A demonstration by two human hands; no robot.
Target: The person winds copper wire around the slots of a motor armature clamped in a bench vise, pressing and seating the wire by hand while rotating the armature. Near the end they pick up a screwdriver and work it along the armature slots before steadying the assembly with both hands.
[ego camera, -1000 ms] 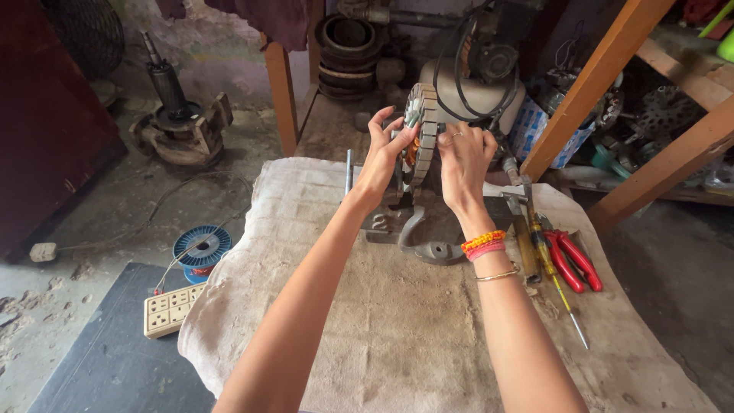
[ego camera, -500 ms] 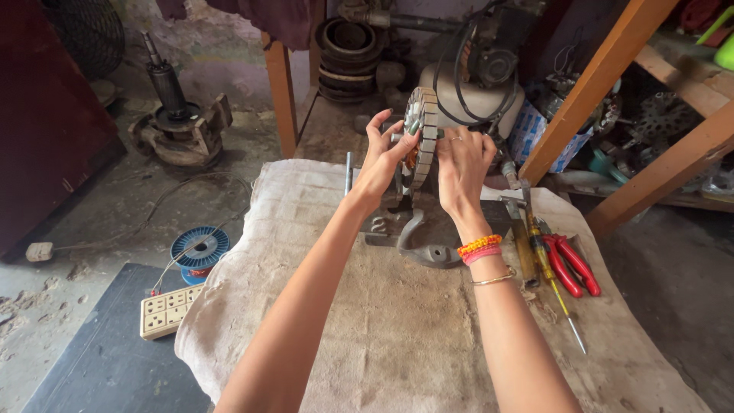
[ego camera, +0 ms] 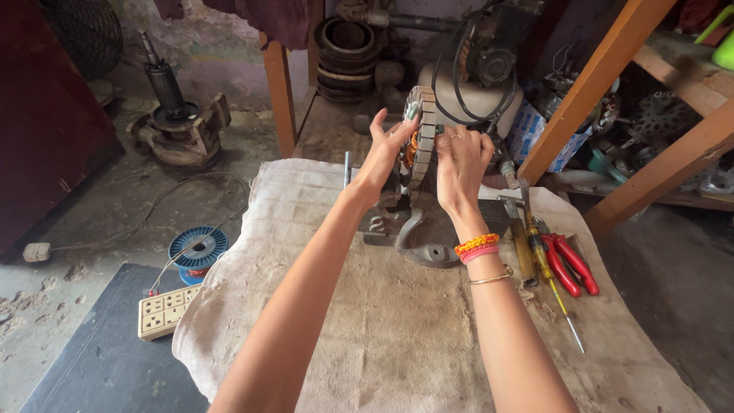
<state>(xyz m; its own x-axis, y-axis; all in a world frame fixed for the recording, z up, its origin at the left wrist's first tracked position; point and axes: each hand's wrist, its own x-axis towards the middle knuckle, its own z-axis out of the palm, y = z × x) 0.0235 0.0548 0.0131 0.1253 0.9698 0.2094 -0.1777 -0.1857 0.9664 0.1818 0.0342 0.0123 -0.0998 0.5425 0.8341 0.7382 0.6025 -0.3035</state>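
Left hand [ego camera: 386, 149] and right hand [ego camera: 461, 162] flank upright stator ring [ego camera: 420, 138], fingers curled on its rim, gripping it from both sides. Ring stands between palms, above grey metal stand [ego camera: 417, 243] just below wrists. Red-handled pliers [ego camera: 567, 261] and yellow screwdriver [ego camera: 547, 269] lie right of right wrist on burlap-covered table [ego camera: 367, 336]. Blue wire spool [ego camera: 197, 248] well left of left forearm.

Cloth-covered table [ego camera: 397, 336] bears metal stand [ego camera: 417, 237], screwdriver [ego camera: 550, 283], red pliers [ego camera: 569, 264].

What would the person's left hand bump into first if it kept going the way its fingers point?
Probably the grey round motor housing behind the laminated metal stator ring that the left hand grips; depth is hard to judge.
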